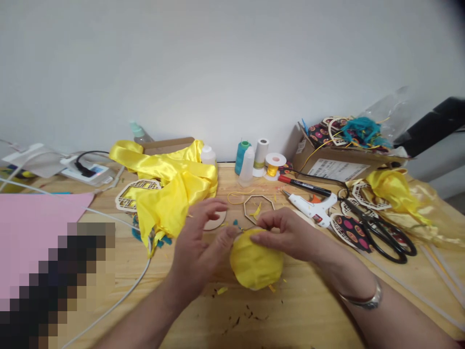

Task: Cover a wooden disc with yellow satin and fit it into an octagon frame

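A round piece covered in yellow satin (pixel 256 264) lies on the wooden table (pixel 312 310) in front of me. My right hand (pixel 286 235) rests on its upper right edge, fingers pinched on the fabric rim. My left hand (pixel 198 242) sits at its left side, fingers spread and slightly curled, the thumb touching the yellow edge. A small teal-tipped pin or needle (pixel 238 225) shows between the two hands. A bracelet is on my right wrist.
Loose yellow satin cloth (pixel 170 184) lies to the left over a wooden cut-out frame (pixel 125 196). An octagonal wooden ring (pixel 258 208), thread spools (pixel 242 155), a white glue gun (pixel 314 206), black scissors (pixel 381 232) and a cardboard box (pixel 337 162) stand behind and right. Pink sheet (pixel 32 228) at left.
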`<action>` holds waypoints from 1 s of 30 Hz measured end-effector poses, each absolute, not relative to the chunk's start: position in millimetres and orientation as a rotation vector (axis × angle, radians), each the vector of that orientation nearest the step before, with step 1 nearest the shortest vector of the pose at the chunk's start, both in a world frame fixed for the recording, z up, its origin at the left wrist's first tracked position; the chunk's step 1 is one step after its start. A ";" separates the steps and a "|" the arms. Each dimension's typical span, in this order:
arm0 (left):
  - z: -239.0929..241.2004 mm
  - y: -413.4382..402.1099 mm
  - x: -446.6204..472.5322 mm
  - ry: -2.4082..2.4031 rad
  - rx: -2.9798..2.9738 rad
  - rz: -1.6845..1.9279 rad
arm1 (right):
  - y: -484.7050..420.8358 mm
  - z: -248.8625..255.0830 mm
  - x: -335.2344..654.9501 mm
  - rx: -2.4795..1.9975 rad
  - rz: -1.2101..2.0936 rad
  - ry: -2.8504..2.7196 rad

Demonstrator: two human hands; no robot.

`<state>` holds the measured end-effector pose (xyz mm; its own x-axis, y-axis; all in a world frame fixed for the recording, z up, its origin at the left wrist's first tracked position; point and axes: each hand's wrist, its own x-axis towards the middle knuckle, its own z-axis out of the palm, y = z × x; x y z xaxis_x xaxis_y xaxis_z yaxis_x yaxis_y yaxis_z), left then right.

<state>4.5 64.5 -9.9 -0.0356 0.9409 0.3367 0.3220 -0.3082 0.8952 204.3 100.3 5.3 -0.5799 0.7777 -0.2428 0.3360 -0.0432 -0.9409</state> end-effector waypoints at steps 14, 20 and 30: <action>-4.0 59.3 8.2 1.038 1.556 0.573 | 93.6 12.4 204.7 -0.965 1.221 -2.504; -4.3 59.6 10.6 1.018 1.401 0.528 | 94.2 9.7 203.3 -1.010 1.234 -2.535; -8.5 67.3 6.2 1.135 1.152 0.704 | 108.1 1.4 207.3 -1.169 1.580 -1.910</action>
